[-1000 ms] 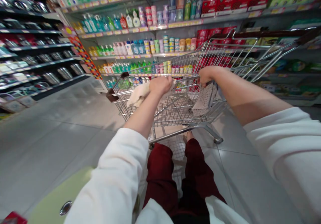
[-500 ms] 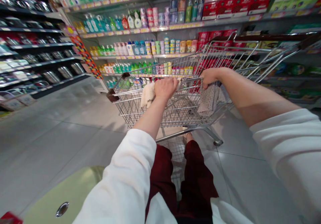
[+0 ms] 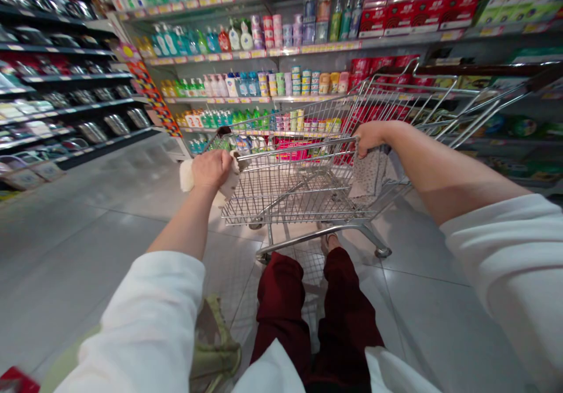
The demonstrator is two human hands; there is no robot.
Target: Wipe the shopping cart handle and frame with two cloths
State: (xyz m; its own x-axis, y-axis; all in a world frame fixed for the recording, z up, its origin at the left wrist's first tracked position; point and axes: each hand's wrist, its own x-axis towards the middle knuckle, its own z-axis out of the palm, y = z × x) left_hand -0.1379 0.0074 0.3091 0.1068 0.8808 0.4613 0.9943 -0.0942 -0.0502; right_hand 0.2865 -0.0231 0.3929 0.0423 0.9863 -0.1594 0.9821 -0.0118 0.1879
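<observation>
This is a shop aisle with a floor of pale gray tiles [image 3: 88, 246]. On the left side stand dark shelves [image 3: 65, 94] with metal pots, and at the back are white shelves [image 3: 264, 47] full of bottles and boxes. The left hand [image 3: 211, 169] is reaching out to the left, with the arm almost straight in a white sleeve [image 3: 145, 317]. This hand is closed around a white cloth [image 3: 187, 176], and it is just beside the near left corner of a wire shopping cart [image 3: 290, 205]. Below this arm, a green bag [image 3: 215, 346] shows near the red trousers [image 3: 281, 317]. The right hand [image 3: 370, 138] is closed on the cart handle [image 3: 308, 146], with the arm stretched forward in a white sleeve [image 3: 505, 264]. A gray dotted cloth [image 3: 372, 176] hangs under this hand, inside the cart.
</observation>
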